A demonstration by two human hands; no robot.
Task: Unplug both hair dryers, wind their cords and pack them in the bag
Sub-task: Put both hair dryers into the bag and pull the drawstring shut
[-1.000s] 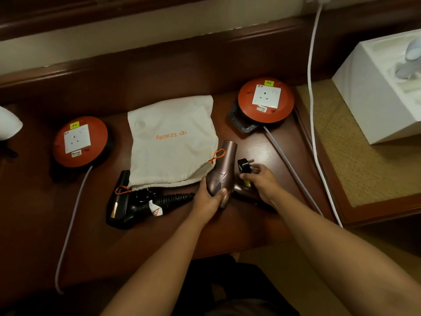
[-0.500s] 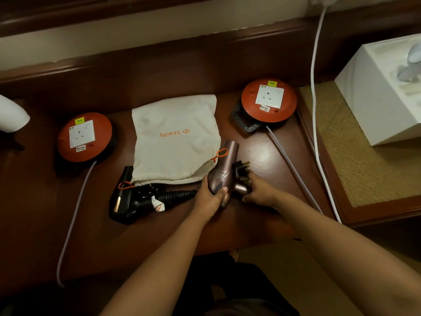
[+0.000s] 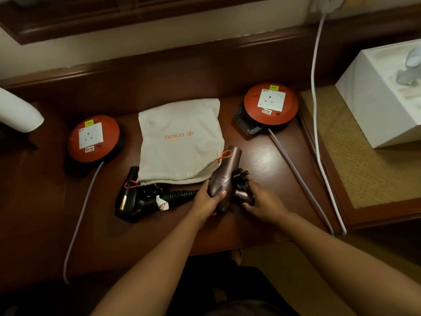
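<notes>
A bronze hair dryer lies on the dark wooden desk, its nozzle over the corner of a cream drawstring bag. My left hand grips the dryer's body from the left. My right hand grips its handle, and its black plug sticks up against the body, prongs pointing right. A black hair dryer with a coiled cord lies left of my hands, partly under the bag's open edge.
Two orange cable reels with white sockets stand on the desk, one at the left and one at the right, each trailing a pale cord. A white cable hangs from the wall. A white box sits on a mat at the right.
My right hand has brought the black plug in against the bronze dryer and closed round its handle. My left hand has kept its grip on the body.
</notes>
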